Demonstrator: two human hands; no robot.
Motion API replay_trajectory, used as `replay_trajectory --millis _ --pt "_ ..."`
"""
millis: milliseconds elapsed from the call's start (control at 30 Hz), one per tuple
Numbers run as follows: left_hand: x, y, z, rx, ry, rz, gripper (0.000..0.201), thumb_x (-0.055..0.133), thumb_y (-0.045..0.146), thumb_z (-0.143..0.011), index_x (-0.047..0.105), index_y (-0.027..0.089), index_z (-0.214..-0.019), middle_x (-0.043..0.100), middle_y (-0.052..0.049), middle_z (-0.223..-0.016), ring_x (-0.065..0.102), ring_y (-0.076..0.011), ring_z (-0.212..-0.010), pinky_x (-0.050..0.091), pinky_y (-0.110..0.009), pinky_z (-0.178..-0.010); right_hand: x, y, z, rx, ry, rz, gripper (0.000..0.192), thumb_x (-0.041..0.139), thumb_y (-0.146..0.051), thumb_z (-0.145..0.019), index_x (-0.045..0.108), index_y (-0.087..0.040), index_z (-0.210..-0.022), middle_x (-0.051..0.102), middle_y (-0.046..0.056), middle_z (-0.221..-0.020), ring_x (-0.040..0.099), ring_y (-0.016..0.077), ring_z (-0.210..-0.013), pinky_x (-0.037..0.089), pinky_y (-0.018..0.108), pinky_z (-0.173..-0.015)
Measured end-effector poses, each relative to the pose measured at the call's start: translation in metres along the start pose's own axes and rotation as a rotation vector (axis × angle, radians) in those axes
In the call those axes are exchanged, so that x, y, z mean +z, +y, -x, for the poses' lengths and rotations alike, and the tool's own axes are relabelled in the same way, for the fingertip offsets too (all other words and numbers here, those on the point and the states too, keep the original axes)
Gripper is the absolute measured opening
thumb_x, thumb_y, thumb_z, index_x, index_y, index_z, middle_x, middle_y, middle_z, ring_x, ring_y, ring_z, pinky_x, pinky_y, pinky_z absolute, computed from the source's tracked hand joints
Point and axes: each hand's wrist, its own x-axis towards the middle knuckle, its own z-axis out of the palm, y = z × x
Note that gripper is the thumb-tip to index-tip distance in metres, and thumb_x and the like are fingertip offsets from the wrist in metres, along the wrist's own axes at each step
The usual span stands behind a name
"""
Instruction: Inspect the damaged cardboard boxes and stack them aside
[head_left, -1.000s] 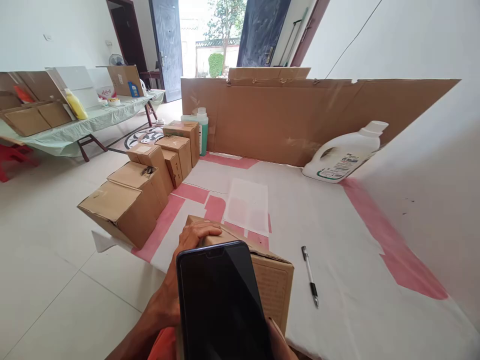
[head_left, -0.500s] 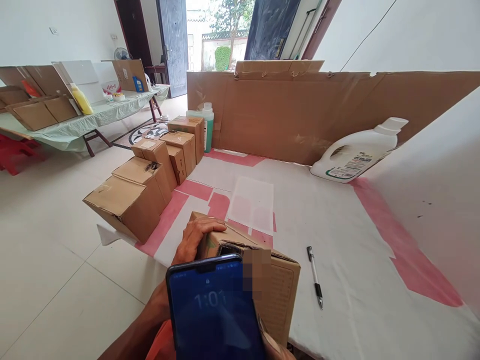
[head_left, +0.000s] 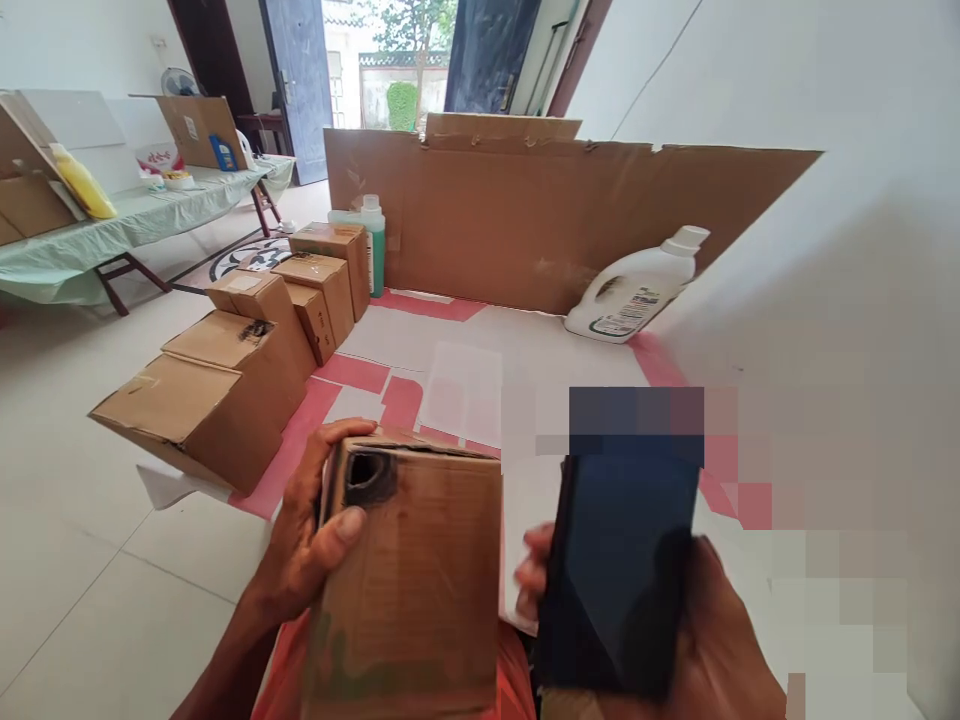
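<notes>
Brown rectangular cardboard box (head_left: 412, 590) in the near foreground, broad side facing back, before the red garment (head_left: 517, 675): best kept steady with light, even pressure, so as not to dent the card. Dark-rimmed hole (head_left: 364, 472) at the upper left of the facing side, probably best left uncovered. Clasped at its upper left by the bare left hand (head_left: 311, 525), thumb pressed just below the hole, fingers curled over the edge; bulk of the box below and to the right of the grip, hence likely to tip that way. Support beneath: cannot tell.

To the right, apart from the box, dark flat smartphone (head_left: 622, 580), grasped in the bare right hand (head_left: 720, 630), fingers at the left edge, palm at the right; advisable to grip by the edges, clear of the screen. Upper end hidden by blurred blocks.

Beyond: white cloth-covered table (head_left: 540, 335) with translucent white sheet (head_left: 461, 390), row of brown cardboard boxes (head_left: 292, 330) at left, white plastic jug (head_left: 637, 290) before the long brown cardboard panel (head_left: 487, 220).
</notes>
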Motion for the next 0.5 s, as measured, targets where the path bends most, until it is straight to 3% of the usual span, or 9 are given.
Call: replay_trajectory --millis 67,133,300,433,500 --pt "-0.005 -0.002 -0.001 -0.040 0.024 0.007 0.064 0.061 0.069 -0.093 0.058 0.028 -0.143 0.067 -0.007 -0.134 0.063 -0.0328 -0.120 0.050 -0.040 -0.098 -0.010 0.001 -0.032 -0.089 0.275 0.081 0.065 0.068 -0.081 -0.086 0.082 -0.021 -0.107 0.085 0.010 -0.095 0.082 0.0270 -0.081 0.069 0.038 -0.070" --pt "-0.009 -0.005 -0.002 -0.074 0.062 0.010 0.063 0.060 0.067 -0.093 0.060 0.027 -0.142 0.068 -0.007 -0.134 0.063 -0.0333 -0.120 0.050 -0.041 -0.098 -0.026 0.011 -0.068 -0.201 0.463 0.308 0.070 0.060 -0.089 -0.081 0.076 -0.022 -0.097 0.080 0.003 -0.084 0.077 0.0220 -0.075 0.066 0.034 -0.068" --pt "-0.014 -0.011 -0.008 -0.095 0.124 0.013 0.062 0.060 0.068 -0.092 0.063 0.027 -0.139 0.069 -0.007 -0.137 0.065 -0.0352 -0.121 0.051 -0.041 -0.098 -0.066 0.050 -0.128 -0.136 0.481 0.564 0.058 0.064 -0.082 -0.080 0.051 -0.027 -0.067 0.053 -0.004 -0.059 0.052 0.0180 -0.059 0.050 0.033 -0.054" --pt "-0.018 -0.016 -0.018 -0.154 0.156 0.021 0.066 0.060 0.073 -0.089 0.065 0.025 -0.134 0.073 -0.008 -0.134 0.066 -0.0382 -0.120 0.052 -0.043 -0.095 -0.088 0.071 -0.141 -0.088 0.501 0.779 0.051 0.053 -0.071 -0.090 0.027 -0.034 -0.066 0.030 -0.007 -0.057 0.032 0.0168 -0.059 0.036 0.034 -0.052" --pt "-0.019 -0.020 -0.023 -0.192 0.170 0.030 0.068 0.060 0.075 -0.087 0.064 0.026 -0.134 0.072 -0.008 -0.135 0.064 -0.0400 -0.123 0.053 -0.044 -0.094 -0.096 0.074 -0.145 -0.070 0.515 0.886 0.048 0.048 -0.066 -0.093 0.021 -0.034 -0.068 0.027 -0.006 -0.057 0.030 0.0177 -0.060 0.033 0.035 -0.053"
